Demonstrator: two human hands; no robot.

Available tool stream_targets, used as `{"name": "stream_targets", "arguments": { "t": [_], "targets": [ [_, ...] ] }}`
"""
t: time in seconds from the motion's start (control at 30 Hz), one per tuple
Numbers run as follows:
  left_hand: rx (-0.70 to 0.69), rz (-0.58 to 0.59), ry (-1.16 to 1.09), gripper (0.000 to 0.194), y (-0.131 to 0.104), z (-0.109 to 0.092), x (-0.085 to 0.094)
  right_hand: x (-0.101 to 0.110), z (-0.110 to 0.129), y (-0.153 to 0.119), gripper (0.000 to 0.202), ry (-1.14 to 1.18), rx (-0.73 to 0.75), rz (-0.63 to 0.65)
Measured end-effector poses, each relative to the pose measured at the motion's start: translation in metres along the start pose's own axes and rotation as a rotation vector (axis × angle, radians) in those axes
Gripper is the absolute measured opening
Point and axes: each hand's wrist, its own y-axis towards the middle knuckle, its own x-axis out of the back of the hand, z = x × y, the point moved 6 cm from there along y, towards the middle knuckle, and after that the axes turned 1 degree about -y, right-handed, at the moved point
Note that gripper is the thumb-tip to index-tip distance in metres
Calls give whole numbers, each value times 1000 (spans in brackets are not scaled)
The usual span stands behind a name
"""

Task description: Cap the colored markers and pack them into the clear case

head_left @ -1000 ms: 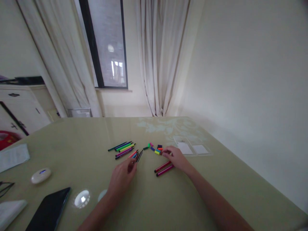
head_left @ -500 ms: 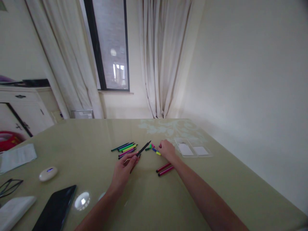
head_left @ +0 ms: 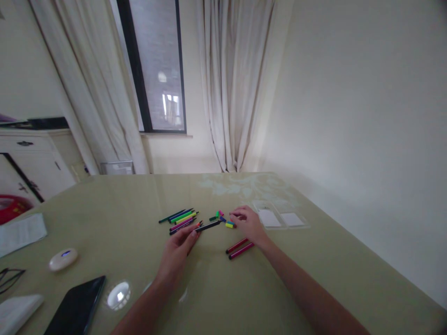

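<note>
Between the fingers of my left hand (head_left: 179, 243) is a black pen (head_left: 208, 226), tilted slightly up to the right, with other pens partly hidden by the fingers. My right hand (head_left: 246, 221) has its fingers pinched beside the small pen caps (head_left: 229, 224); whatever it grips is too small to make out. More caps in green and pink (head_left: 217, 214) lie just beyond. Several uncapped colored pens (head_left: 182, 217) rest side by side behind my left hand. Two dark red and magenta pens (head_left: 240, 251) lie below my right wrist.
An open clear plastic case (head_left: 292, 219) lies right of my right hand. On the left of the table are a black tablet (head_left: 77, 307), a white oval case (head_left: 63, 259), glasses (head_left: 11, 279), a white object (head_left: 19, 309) and a folded cloth (head_left: 23, 234).
The black pen in my left hand has swung down, nearer to level. My right hand has opened its fist into a looser pinch, and more caps show beside it. The view has shifted slightly.
</note>
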Motion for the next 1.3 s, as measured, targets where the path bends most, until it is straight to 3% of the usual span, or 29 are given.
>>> {"name": "stream_targets", "arguments": {
  "t": [0.2, 0.43, 0.6, 0.83, 1.07, 1.3],
  "targets": [
    [-21, -23, -78, 55, -6, 0, -1, 18, -4, -50, 28, 174, 9, -59],
    [87, -74, -120, 41, -13, 6, -1, 21, -9, -46, 29, 353, -75, -89],
    [130, -61, -88, 47, -15, 6, -1, 15, -14, -47, 28, 369, -102, -38],
    [143, -42, -65, 55, -15, 12, 2, 3, -23, -53, 45, 618, -358, 27],
    [185, 4, -2, 60, -12, 17, 1, 8, -10, -53, 33, 553, -263, 45],
    [200, 39, 37, 60, -15, 16, -1, 6, -4, -55, 36, 684, -270, 123]
  ]
}}
